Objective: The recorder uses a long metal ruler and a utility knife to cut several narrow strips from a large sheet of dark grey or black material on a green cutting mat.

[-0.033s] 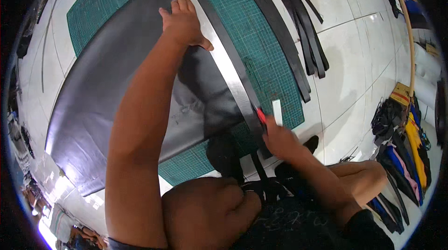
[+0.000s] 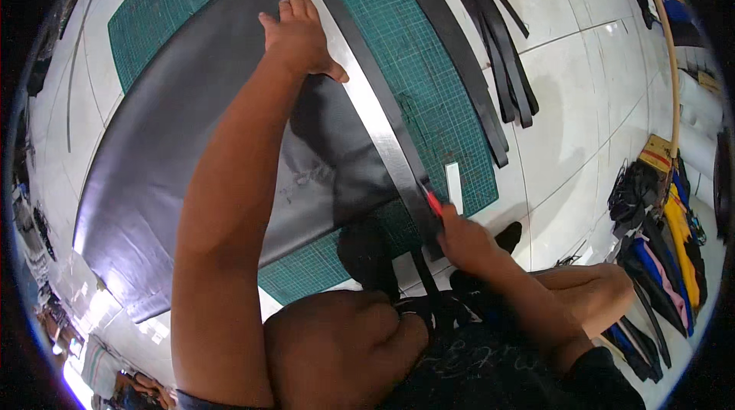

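A long metal ruler (image 2: pixel 374 117) lies slantwise over a sheet of black leather-like material (image 2: pixel 207 127) on a green cutting mat (image 2: pixel 432 96). My left hand (image 2: pixel 297 44) presses down with its fingers spread, its thumb on the ruler and its palm over the sheet's edge. In my right hand (image 2: pixel 468 241) is a red-handled utility knife (image 2: pixel 434 202), its tip at the narrow black strip (image 2: pixel 406 134) along the ruler's right side. The fingers wrapped round the knife are partly hidden. A small white bar (image 2: pixel 454 186) lies on the mat beside the knife.
Several cut black strips (image 2: pixel 459 65) lie across the mat's right side and onto the white tiled floor (image 2: pixel 566 104). My foot (image 2: pixel 508 237) is near the mat's lower right corner. Coloured fabric pieces (image 2: pixel 674 234) and a yellowish box (image 2: pixel 657 153) lie at the far right.
My right hand has drawn the knife slightly back toward me and to the right along the ruler. My left hand stays in place.
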